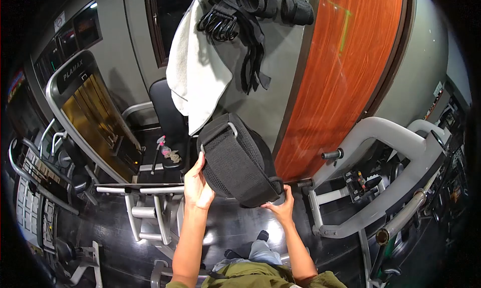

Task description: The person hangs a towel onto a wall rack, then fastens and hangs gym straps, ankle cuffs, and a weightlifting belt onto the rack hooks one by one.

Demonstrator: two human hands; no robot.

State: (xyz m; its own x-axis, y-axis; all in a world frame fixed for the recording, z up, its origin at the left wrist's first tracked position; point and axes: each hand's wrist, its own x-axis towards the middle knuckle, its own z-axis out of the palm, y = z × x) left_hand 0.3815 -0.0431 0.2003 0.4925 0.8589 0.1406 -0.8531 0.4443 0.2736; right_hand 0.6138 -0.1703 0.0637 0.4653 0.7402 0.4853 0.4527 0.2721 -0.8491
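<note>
A black padded belt [233, 163] with a wide strap and metal rings is held up in front of me, folded or curled. My left hand [197, 184] grips its left side, the thumb near a ring at the edge. At its lower right corner, my right hand [281, 206] pinches the edge beside another ring. Above the belt, a white towel [193, 67] hangs on the wall, with black straps [250, 47] bearing black clips and black cuffs [296, 10] on hooks to its right.
A PLAMAX weight machine [82, 102] and a black seat [168, 117] with a pink spray bottle [164, 147] and a cloth stand at left. Metal rails [145, 213] lie below them. A wooden door panel [340, 77] and a grey-framed machine [371, 132] are at right.
</note>
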